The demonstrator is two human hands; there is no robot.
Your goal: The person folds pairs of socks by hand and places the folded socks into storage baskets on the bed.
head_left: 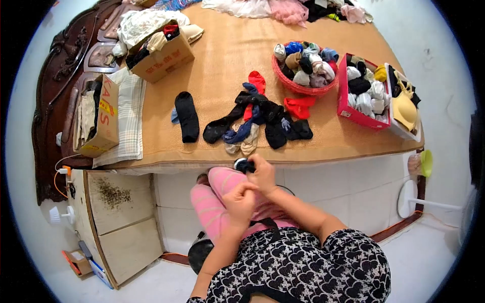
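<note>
Over my knees, my right hand (262,174) grips a dark rolled sock (244,165) with a white patch, close to the bed's front edge. My left hand (239,203) is curled closed just below, its thumb side against my right hand or wrist; whether anything is inside it is hidden. Beyond them on the bed mat lies a loose heap of black, navy, beige and red socks (249,116). Left of the heap, a flat black sock (187,117) rests partly over a blue one. A red sock (300,107) lies to the heap's right.
Behind the heap stands a red basket (304,91) of balled socks. Right of it are a pink box (358,119) of sock balls and a white bin with a yellow bra (404,109). Cardboard boxes (164,59) of clothes stand left. A wooden cabinet (124,222) flanks the bed.
</note>
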